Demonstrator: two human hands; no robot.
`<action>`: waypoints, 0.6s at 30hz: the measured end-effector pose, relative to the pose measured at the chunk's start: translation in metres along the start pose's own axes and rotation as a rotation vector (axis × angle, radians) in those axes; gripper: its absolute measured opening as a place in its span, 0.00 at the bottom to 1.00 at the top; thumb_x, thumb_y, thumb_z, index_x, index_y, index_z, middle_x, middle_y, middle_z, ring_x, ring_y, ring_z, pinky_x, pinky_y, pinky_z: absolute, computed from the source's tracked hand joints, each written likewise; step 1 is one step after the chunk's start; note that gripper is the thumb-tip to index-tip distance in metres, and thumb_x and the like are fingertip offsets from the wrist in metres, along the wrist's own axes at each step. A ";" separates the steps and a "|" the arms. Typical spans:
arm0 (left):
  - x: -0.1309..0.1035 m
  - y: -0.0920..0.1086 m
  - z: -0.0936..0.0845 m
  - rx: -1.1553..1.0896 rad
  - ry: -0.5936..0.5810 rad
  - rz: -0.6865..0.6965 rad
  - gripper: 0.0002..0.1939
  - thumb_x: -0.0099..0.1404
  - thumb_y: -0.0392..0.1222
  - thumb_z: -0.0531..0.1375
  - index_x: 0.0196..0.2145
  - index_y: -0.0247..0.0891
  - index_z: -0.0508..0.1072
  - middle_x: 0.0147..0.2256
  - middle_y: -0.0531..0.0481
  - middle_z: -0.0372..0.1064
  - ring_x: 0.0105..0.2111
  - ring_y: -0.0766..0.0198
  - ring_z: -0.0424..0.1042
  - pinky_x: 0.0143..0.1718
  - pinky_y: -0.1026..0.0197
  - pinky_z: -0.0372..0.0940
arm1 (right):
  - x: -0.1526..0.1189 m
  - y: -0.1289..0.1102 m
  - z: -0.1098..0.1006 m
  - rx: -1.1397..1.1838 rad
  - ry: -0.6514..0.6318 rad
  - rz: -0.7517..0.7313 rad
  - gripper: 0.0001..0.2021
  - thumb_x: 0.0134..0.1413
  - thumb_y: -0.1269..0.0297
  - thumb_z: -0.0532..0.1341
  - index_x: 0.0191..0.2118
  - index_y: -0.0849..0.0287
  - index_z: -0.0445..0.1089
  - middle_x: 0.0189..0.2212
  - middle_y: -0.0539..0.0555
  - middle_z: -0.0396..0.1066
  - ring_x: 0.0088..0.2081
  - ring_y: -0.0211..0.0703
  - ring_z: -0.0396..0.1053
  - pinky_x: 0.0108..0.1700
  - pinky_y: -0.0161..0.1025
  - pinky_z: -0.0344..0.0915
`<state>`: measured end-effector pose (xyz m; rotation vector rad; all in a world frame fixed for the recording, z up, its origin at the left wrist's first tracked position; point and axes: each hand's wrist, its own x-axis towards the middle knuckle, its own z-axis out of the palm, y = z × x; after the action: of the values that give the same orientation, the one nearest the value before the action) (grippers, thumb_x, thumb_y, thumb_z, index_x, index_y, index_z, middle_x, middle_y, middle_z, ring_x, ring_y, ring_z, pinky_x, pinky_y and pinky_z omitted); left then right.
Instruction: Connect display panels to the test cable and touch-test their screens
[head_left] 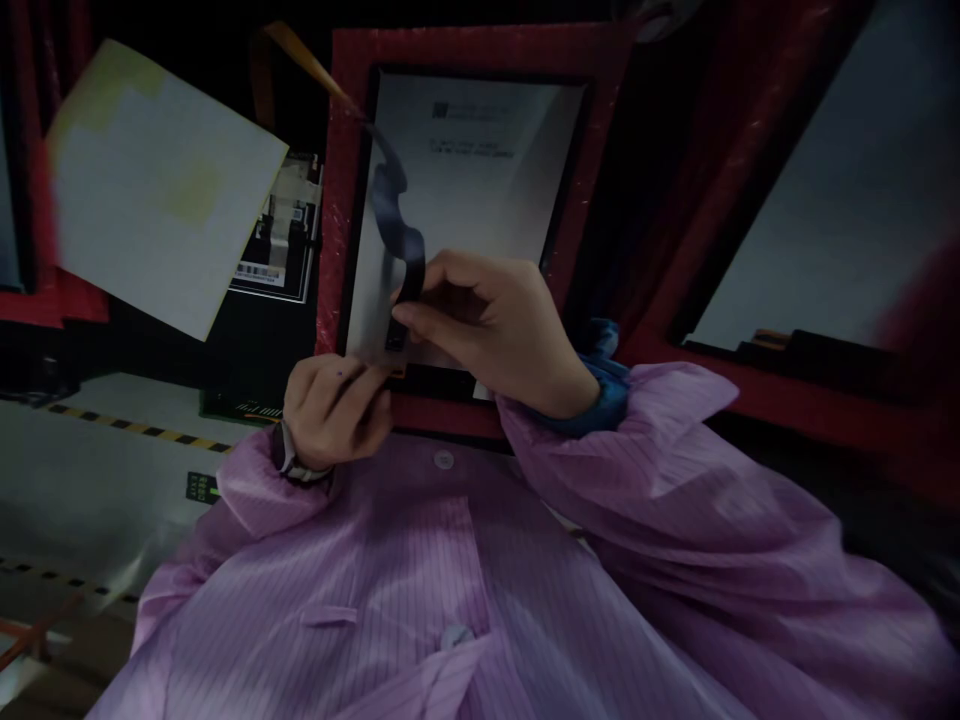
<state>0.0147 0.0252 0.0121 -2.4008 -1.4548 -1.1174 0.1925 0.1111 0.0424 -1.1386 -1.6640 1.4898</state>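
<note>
A flat display panel (472,190) with a silvery back and dark frame lies on red bubble wrap (600,120) in front of me. Between thumb and forefinger, my right hand (487,320) pinches a dark flexible ribbon cable (412,265). The cable rises in a wavy line over the panel's left side and turns orange toward its far end. Near the panel's lower left edge is my left hand (337,405), its fingers curled by the cable's lower end. What its fingertips hold, if anything, is hidden.
To the left, a white sheet with yellow patches (165,190) partly covers a labelled electronic part (281,240). Another panel (825,200) on red wrap stands at the right. A green circuit board edge (240,406) shows beside my left wrist. Striped tape (142,425) marks the floor.
</note>
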 end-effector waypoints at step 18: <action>0.003 -0.001 0.004 0.054 -0.011 0.081 0.07 0.58 0.35 0.59 0.31 0.40 0.77 0.27 0.52 0.75 0.27 0.63 0.73 0.30 0.60 0.68 | -0.003 -0.005 -0.001 -0.006 0.012 0.028 0.05 0.58 0.67 0.65 0.31 0.57 0.69 0.26 0.47 0.70 0.29 0.35 0.70 0.31 0.36 0.67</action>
<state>0.0168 0.0296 0.0103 -2.4095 -1.3595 -1.0352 0.1934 0.1093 0.0480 -1.1758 -1.6517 1.4939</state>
